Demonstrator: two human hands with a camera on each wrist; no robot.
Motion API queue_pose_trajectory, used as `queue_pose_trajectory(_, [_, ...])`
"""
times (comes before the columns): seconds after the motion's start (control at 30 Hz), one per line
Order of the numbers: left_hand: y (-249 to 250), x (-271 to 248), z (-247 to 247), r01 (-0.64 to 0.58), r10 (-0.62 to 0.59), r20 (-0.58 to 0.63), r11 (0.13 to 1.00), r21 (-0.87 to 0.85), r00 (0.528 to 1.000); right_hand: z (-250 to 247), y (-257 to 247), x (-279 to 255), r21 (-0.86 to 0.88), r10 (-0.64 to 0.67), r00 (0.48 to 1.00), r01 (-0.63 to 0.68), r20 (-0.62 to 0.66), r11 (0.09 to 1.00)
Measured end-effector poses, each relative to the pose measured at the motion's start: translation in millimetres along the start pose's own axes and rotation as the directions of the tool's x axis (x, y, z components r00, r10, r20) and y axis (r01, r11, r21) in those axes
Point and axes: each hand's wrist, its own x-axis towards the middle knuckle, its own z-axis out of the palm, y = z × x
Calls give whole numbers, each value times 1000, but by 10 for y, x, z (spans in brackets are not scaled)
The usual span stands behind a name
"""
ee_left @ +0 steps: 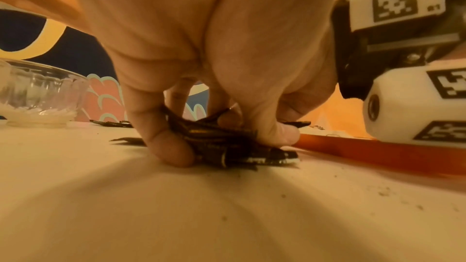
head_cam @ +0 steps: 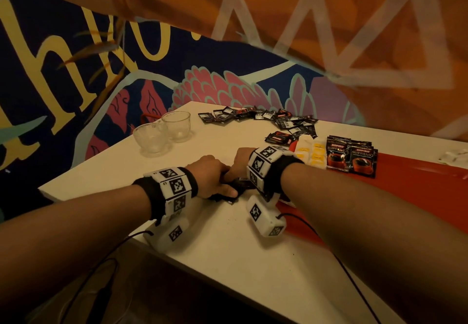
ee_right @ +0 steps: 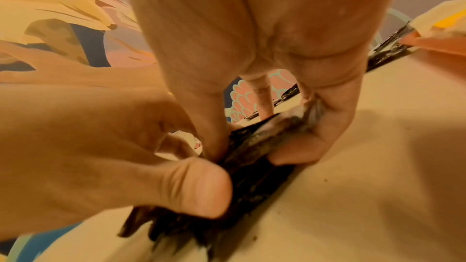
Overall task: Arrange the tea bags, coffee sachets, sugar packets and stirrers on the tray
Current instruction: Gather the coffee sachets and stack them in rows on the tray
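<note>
Both hands meet over a stack of black coffee sachets (head_cam: 236,185) lying on the white table just left of the red tray (head_cam: 417,189). My left hand (head_cam: 215,179) pinches the stack (ee_left: 221,142) between thumb and fingers. My right hand (head_cam: 240,164) grips the same stack (ee_right: 254,158) from the other side. On the tray lie two Kopiko Supremo coffee sachets (head_cam: 350,156) and yellow-and-white packets (head_cam: 312,152). More black sachets (head_cam: 266,118) lie scattered at the table's far side.
Two empty glass cups (head_cam: 164,131) stand at the table's far left corner. Something white (head_cam: 453,156) lies at the tray's far right. Painted walls close in behind the table. Cables hang from both wrist units over the near edge (head_cam: 228,288).
</note>
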Motion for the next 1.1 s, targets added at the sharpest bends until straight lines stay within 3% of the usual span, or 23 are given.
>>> queue_pose_trajectory(0.07, [1, -9, 2, -1, 0, -11, 1000, -7, 1000, -15, -59, -77, -41, -2, 1000, 3, 19, 999])
queue_pose_trajectory(0.17, [15, -27, -2, 41, -41, -29, 999, -18, 999, 76, -36, 215, -156, -21, 997, 33, 76, 987])
queue_pose_trajectory(0.23, [22, -34, 9, 56, -57, -35, 998, -24, 998, 271, 275, 1074, -188, -13, 997, 26, 70, 982])
queue_pose_trajectory(0.27, [28, -43, 12, 58, -59, -40, 998, -31, 997, 266, 320, 1227, -206, -48, 993, 70, 107, 976])
queue_pose_trajectory(0.3, [35, -55, 15, 60, -62, -48, 997, -41, 997, 207, 272, 1094, -198, -39, 995, 57, 91, 979])
queue_pose_trajectory(0.37, [45, -70, 17, 57, -61, -68, 996, -64, 996, 40, -59, 238, -92, -1, 998, 7, 61, 996])
queue_pose_trajectory(0.47, [58, -102, 21, 40, -50, -92, 993, -108, 995, -93, -213, -228, 5, -44, 998, 44, 43, 999])
queue_pose_trajectory(0.53, [55, -116, 25, 33, -47, -105, 990, -136, 993, -2, -171, -39, 26, -31, 1000, 31, 1, 999])
queue_pose_trajectory(0.67, [74, -126, 41, 33, -48, -104, 989, -141, 993, 50, -164, 2, -232, -124, 992, 127, 26, 964])
queue_pose_trajectory(0.8, [59, -126, 61, 47, -66, -123, 987, -155, 990, 4, -175, 29, -439, -251, 966, 255, 67, 862])
queue_pose_trajectory(0.9, [57, -132, 56, 53, -72, -116, 985, -161, 991, 34, -177, 94, -486, -274, 961, 261, 47, 834])
queue_pose_trajectory(1.1, [53, -120, 45, 47, -61, -97, 989, -141, 993, 124, -124, 176, -457, -229, 973, 217, 29, 863])
